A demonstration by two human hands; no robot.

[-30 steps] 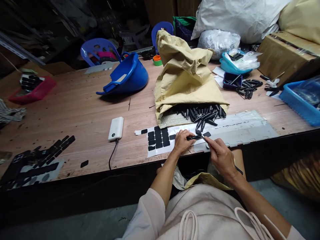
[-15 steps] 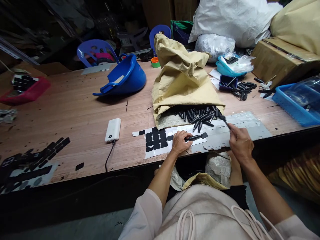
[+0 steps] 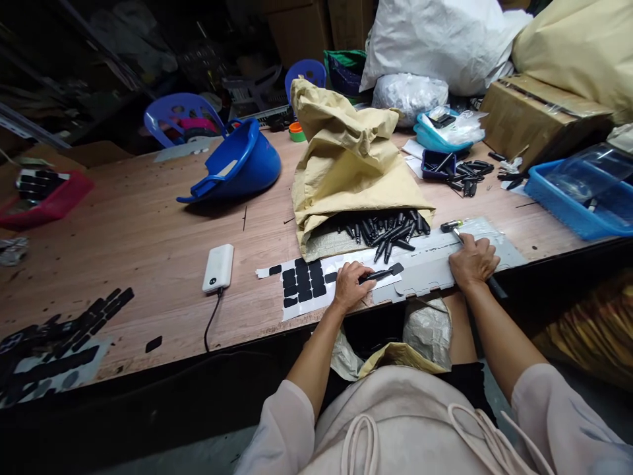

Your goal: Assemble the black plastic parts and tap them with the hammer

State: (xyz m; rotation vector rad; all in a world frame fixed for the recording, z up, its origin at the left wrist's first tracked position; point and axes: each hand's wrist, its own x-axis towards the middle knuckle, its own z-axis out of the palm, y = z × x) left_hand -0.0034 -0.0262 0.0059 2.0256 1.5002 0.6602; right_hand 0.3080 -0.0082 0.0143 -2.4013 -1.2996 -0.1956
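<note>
My right hand (image 3: 475,262) is wrapped around a hammer (image 3: 451,225) with a yellow-green tip on its head. The head rests on or just over the grey board (image 3: 426,280), and its dark handle end sticks out past the table edge. With fingers closed, my left hand (image 3: 352,284) holds a slim black tube-like piece (image 3: 376,275) down on white paper. A black rounded patch (image 3: 397,268) lies at that piece's right end. Beside my left hand is a white sheet of black rounded stickers (image 3: 303,282). Several similar black pieces (image 3: 390,231) spill from a tan sack (image 3: 353,168).
A white power bank (image 3: 218,267) with a cable lies on the left of the table. Behind it tilts a blue basin (image 3: 247,161). A blue basket (image 3: 576,204) and a cardboard box (image 3: 541,122) stand at the right. Black strips (image 3: 99,307) lie far left.
My right hand has brought the hammer from near the sack's opening rightward to the grey board, its head now plainly seen. My left hand still holds the black piece. The view has shifted slightly.
</note>
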